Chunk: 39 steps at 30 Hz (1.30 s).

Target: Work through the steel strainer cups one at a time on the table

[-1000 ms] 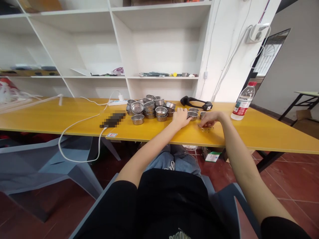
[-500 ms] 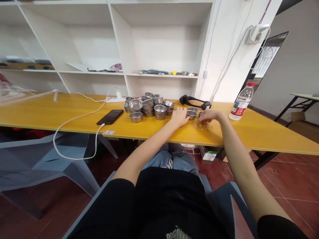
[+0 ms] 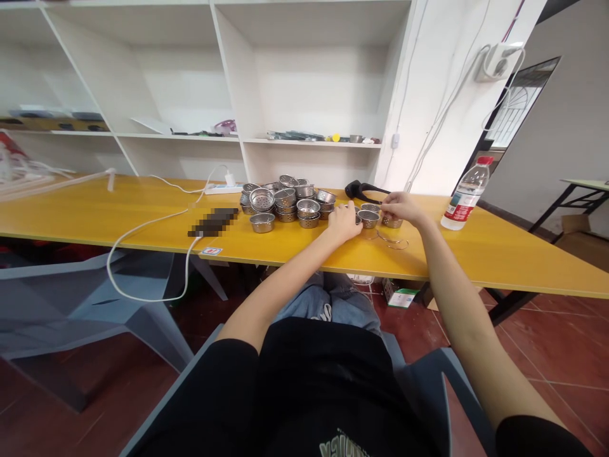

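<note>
The left hand [image 3: 345, 222] rests low over the surface [image 3: 285, 247], its grip curved beside a metal cup [image 3: 368, 219]; whether it holds anything, I cannot tell. The right hand [image 3: 399, 208] is above another cup [image 3: 392, 223], fingertips drawn close together, but what is between them is too small to make out. Thin wire rings [image 3: 394, 242] lie in front of these cups, and a pile of perforated cups [image 3: 285, 206] stands left of the left hand.
</note>
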Available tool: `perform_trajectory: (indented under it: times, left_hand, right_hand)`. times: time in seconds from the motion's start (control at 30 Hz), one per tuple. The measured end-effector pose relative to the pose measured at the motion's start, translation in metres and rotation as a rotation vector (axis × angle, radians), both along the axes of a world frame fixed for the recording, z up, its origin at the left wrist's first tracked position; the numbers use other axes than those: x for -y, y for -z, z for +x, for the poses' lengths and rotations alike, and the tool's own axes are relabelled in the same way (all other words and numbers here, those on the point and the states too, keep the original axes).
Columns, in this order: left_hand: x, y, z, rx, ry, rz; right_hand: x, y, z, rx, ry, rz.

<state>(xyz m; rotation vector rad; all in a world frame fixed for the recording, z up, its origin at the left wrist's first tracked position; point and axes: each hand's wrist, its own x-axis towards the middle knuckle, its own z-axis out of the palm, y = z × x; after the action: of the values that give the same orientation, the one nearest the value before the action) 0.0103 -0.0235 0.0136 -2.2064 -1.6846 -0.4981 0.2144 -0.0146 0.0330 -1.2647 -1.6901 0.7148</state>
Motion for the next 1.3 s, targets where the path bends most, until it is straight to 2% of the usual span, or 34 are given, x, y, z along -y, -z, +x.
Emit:
perform_trajectory:
  times: [0.17, 0.3, 0.47, 0.57, 0.7, 1.0, 1.3]
  left_hand:
    - [0.003, -0.002, 0.0, 0.026, 0.085, -0.013]
    - [0.004, -0.005, -0.001, 0.053, 0.154, -0.006]
    - [0.0, -0.009, -0.006, 0.125, 0.186, 0.02]
    - [-0.005, -0.009, -0.009, 0.162, 0.239, 0.061]
    - [-0.01, -0.007, -0.012, 0.232, 0.318, 0.033]
    - [-0.015, -0.005, -0.018, 0.246, 0.404, 0.042]
    - [-0.017, -0.005, -0.017, 0.423, 0.549, -0.031]
  right_hand:
    - [-0.007, 0.004, -0.01, -0.18, -0.102, 0.11]
    - [-0.013, 0.007, -0.019, -0.371, -0.151, 0.129]
    - [-0.022, 0.017, -0.03, -0.567, -0.235, 0.084]
    - [-0.029, 0.022, -0.034, -0.671, -0.333, 0.051]
    - [-0.036, 0.025, -0.037, -0.777, -0.381, 0.009]
    - [-0.036, 0.025, -0.037, -0.911, -0.467, -0.073]
    - [-0.036, 0.026, -0.038, -0.924, -0.501, -0.063]
